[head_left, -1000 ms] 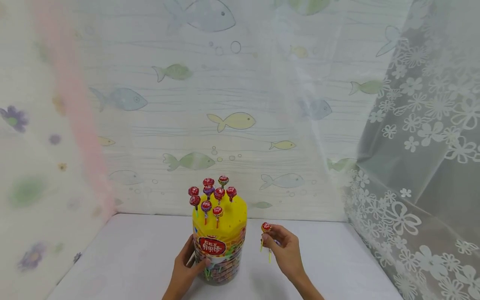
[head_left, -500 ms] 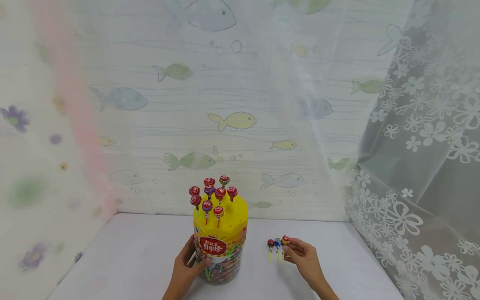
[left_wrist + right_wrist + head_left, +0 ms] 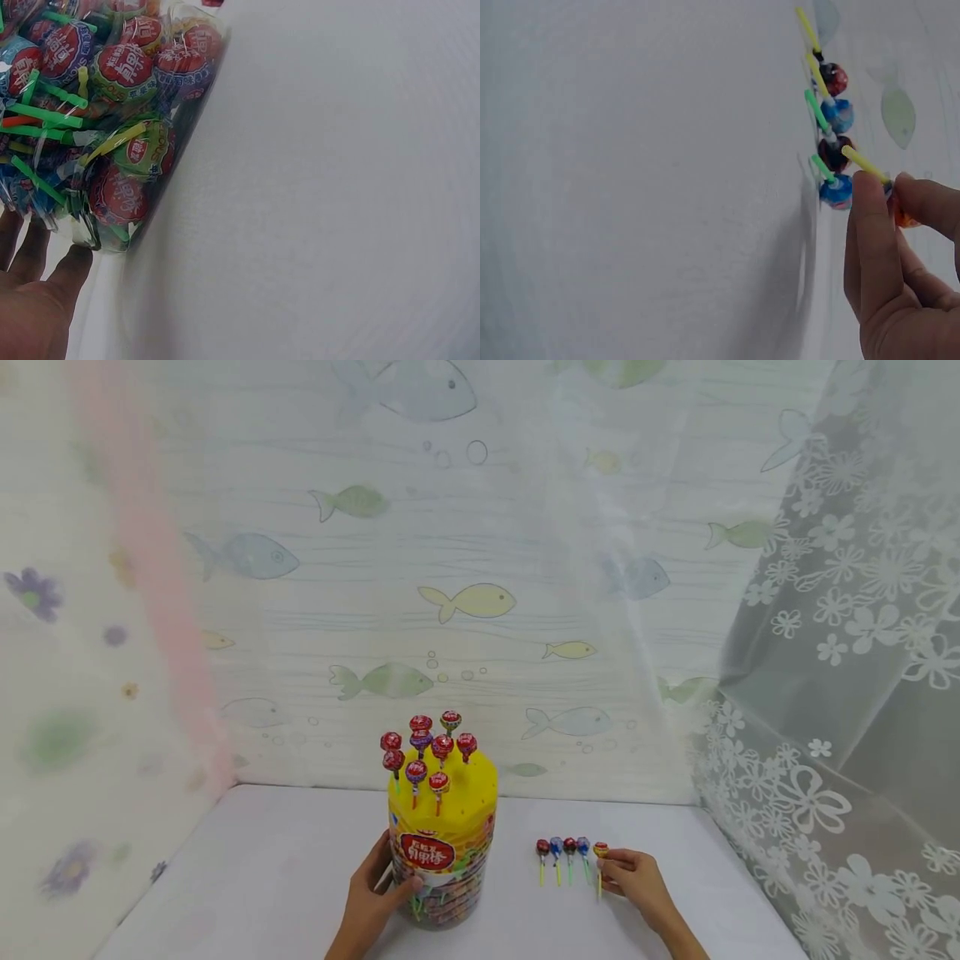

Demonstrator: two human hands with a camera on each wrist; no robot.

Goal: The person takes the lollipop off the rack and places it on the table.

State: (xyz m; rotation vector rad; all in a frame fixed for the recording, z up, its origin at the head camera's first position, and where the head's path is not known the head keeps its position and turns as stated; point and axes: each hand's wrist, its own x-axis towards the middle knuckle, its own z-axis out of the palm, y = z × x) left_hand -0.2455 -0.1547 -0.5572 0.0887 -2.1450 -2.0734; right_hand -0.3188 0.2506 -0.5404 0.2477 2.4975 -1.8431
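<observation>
My left hand [image 3: 372, 887] grips the lower left side of a clear candy jar [image 3: 450, 881] with a yellow top, its thumb across the front. In the left wrist view, fingertips touch the base of the jar [image 3: 124, 142], which is full of wrapped lollipops. Between thumb and fingers, my right hand [image 3: 636, 881] pinches a lollipop [image 3: 601, 850] with a red-and-yellow wrapper and a yellow stick. That stick [image 3: 864, 161] points away from the fingers in the right wrist view. Just left of the hand, a row of lollipops lies on the table, including a blue one [image 3: 583, 845] and a dark red one [image 3: 542, 847].
Several lollipops [image 3: 416, 771] stand upright in the yellow lid [image 3: 472, 789], which has small holes. The white table [image 3: 300, 860] extends around the jar. Behind it hangs a fish-print curtain [image 3: 480, 643], with a flower-patterned sheer curtain [image 3: 810, 810] at the right.
My right hand has moved right and slightly down, carrying the pinched lollipop away from the jar. More of the row of lollipops now shows. The left hand stays on the jar.
</observation>
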